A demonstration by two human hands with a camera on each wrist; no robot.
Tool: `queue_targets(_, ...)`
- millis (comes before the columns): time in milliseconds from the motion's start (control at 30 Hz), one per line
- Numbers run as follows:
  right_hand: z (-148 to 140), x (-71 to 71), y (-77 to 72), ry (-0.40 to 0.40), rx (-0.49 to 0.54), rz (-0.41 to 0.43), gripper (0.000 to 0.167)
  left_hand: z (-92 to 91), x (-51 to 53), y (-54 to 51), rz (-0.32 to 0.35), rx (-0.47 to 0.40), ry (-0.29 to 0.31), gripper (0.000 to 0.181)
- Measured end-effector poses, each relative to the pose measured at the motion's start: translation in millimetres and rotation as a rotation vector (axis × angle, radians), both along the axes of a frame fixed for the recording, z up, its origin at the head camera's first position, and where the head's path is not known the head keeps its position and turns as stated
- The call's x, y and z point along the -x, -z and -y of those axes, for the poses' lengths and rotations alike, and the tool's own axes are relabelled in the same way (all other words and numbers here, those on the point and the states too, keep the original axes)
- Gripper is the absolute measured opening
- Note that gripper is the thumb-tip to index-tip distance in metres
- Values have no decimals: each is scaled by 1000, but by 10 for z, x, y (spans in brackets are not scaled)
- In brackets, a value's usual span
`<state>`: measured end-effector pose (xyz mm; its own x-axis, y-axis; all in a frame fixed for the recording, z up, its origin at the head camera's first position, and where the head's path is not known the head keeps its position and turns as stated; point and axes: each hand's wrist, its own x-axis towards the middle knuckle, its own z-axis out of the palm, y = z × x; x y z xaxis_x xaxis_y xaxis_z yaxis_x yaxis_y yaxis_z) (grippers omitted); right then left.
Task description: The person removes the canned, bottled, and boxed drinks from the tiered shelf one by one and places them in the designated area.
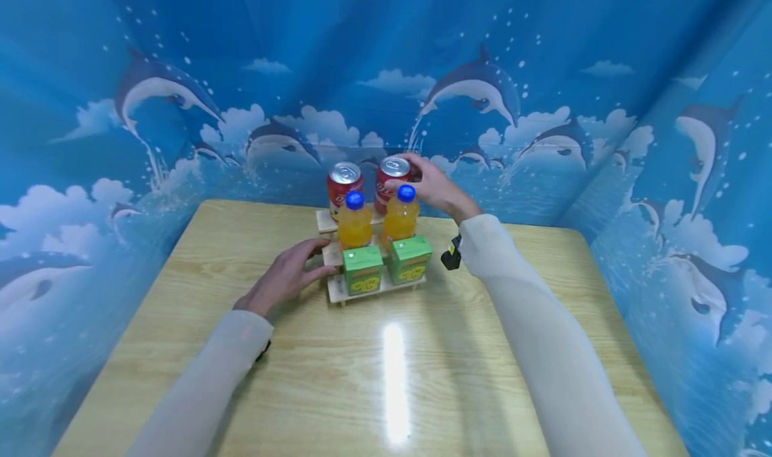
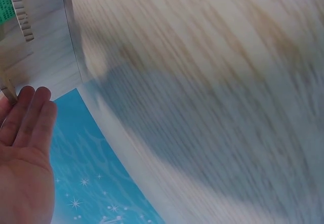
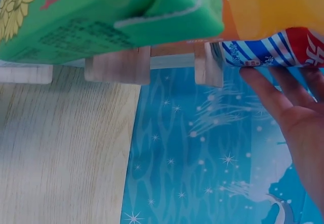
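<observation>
- Head view: the right hand [image 1: 437,187] curls thumb and fingers round the right red can [image 1: 384,194], at the back of the wooden rack [image 1: 335,287], beside the left red can [image 1: 344,187]
- 2 orange bottles [image 1: 354,230] stand mid-rack, 2 green boxes [image 1: 363,274] in front, all above the tabletop [image 1: 326,376]
- Left wrist view: the left hand [image 2: 28,153] touches the rack's end, fingers nearly straight, gripping nothing
- Right wrist view: fingertips meet the can's side; thumb hidden

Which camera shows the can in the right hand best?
The head view: the red can shows its lid and some side. The right wrist view catches only a side section, cut by the frame; the left wrist view misses it.
</observation>
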<state>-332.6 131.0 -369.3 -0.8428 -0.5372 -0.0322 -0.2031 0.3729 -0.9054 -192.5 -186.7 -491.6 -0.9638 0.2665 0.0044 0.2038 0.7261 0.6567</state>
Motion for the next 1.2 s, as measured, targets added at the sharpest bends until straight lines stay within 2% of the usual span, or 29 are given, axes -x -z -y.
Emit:
queue_targets(333,-58,-80,-102,66,-22,-34,65,-18,-8,-21,20,-6,-2,66)
queue_targets(533,-168,-119,-210,103,5,-97,61,-27,-8,-48,33,-4,-11,66)
queue_targets(700,-284,-137,-257,137,-23,-105,63,-26,-8,-56,47,-1,-24,67)
queue_targets(967,-482,-192,-281,196,-51,-99,66,-25,2,-38,58,-1,-34,66)
queue_targets(1200,-693,-229,-230,248,-82,-118,68,-24,13,-32,59,1,-36,67)
